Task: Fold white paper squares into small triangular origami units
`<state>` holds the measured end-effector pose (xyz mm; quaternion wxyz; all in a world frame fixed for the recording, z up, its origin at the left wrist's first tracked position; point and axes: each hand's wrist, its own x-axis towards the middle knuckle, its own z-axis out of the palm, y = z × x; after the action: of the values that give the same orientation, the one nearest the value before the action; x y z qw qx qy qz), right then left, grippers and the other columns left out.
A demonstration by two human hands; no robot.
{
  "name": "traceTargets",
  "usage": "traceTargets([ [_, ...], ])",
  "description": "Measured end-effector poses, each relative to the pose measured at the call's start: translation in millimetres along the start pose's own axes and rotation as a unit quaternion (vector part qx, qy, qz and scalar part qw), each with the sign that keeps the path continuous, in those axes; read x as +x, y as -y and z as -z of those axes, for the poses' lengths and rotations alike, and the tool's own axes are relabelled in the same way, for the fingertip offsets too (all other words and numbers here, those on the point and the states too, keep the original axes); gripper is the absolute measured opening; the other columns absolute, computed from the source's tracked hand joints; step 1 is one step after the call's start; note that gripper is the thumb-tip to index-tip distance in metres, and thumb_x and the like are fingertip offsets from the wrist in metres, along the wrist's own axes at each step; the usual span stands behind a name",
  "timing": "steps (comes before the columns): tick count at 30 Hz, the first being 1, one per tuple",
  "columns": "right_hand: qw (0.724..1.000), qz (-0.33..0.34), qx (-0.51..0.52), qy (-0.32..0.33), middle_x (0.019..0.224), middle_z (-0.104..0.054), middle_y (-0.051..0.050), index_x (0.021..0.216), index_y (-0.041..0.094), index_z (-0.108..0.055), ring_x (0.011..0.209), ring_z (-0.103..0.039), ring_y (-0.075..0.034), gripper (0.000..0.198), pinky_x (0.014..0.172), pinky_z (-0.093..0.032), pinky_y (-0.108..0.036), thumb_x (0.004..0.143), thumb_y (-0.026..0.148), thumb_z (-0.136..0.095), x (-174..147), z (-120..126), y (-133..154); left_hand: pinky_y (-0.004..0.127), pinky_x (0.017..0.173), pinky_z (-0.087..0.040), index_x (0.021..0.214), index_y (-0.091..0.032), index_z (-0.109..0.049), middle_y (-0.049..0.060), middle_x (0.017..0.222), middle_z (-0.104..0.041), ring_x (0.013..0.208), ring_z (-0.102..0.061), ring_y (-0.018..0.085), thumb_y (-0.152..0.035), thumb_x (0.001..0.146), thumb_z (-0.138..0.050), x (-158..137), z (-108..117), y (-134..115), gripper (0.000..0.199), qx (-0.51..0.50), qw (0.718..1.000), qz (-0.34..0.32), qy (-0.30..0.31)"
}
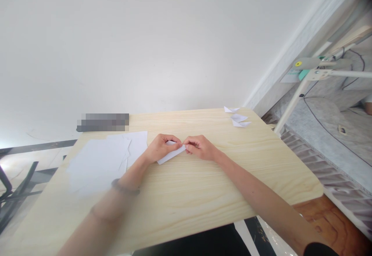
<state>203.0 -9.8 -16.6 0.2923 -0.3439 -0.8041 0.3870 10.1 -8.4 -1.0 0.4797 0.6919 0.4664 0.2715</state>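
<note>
A folded white sheet of paper (171, 156) is held low over the middle of the table, its long edge slanting up to the right. My left hand (162, 147) grips it from the left, thumb on top and fingers behind. At its right end, my right hand (200, 146) pinches the corner between thumb and fingertips, close to the left fingertips. Part of the paper is hidden behind the left hand. To the left lies a spread of loose white paper sheets (95, 159), overlapping one another.
Several small folded paper pieces (240, 118) sit at the table's far right corner. A dark pixelated object (103, 122) stands at the far left edge. The wooden table (192, 194) meets a white wall (174, 47). A white metal frame (293, 105) and a grey sofa (325, 120) are at right.
</note>
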Motion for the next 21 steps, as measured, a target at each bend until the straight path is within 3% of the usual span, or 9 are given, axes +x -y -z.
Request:
traceTargets([
  [7,0.995,-0.028,0.086,0.042,0.071,-0.06,-0.002,0.086,0.014,-0.057,0.063,-0.055,-0.01,0.019,0.058,-0.041,-0.02,0.078,0.017,-0.04,-2.3,4.7,0.6,0.019,0.042,-0.028,0.075,-0.014,-0.065,-0.001,0.059,-0.057,0.047,-0.041,0.008,-0.043,0.067,-0.058,0.9,3.1,1.9,0.03,-0.008,1.0,0.016,0.007],
  [12,1.0,-0.012,0.019,-0.006,0.057,-0.049,0.003,0.068,0.014,-0.054,0.052,-0.042,-0.007,0.017,0.051,-0.034,-0.019,0.078,0.021,-0.043,0.4,2.0,3.3,0.019,0.045,-0.031,0.075,-0.014,-0.066,0.001,0.065,-0.06,0.051,-0.044,0.009,-0.042,0.067,-0.058,1.7,1.9,1.3,0.029,0.0,1.0,0.009,0.004],
  [15,1.0,-0.008,-0.002,0.008,0.053,-0.042,0.004,0.062,0.014,-0.051,0.049,-0.036,-0.006,0.019,0.048,-0.029,-0.019,0.078,0.022,-0.043,1.1,1.5,3.8,0.019,0.045,-0.031,0.074,-0.014,-0.066,0.001,0.065,-0.061,0.051,-0.045,0.009,-0.041,0.066,-0.058,1.9,2.0,0.2,0.029,-0.005,1.0,0.009,0.012],
  [21,0.994,-0.041,0.084,0.059,0.06,-0.051,0.002,0.077,0.015,-0.054,0.053,-0.045,-0.007,0.014,0.052,-0.035,-0.019,0.078,0.018,-0.04,-1.7,6.3,1.4,0.018,0.043,-0.029,0.076,-0.013,-0.065,0.001,0.062,-0.058,0.049,-0.043,0.008,-0.043,0.068,-0.057,0.4,5.7,-1.2,0.032,-0.016,1.0,0.017,0.015],
])
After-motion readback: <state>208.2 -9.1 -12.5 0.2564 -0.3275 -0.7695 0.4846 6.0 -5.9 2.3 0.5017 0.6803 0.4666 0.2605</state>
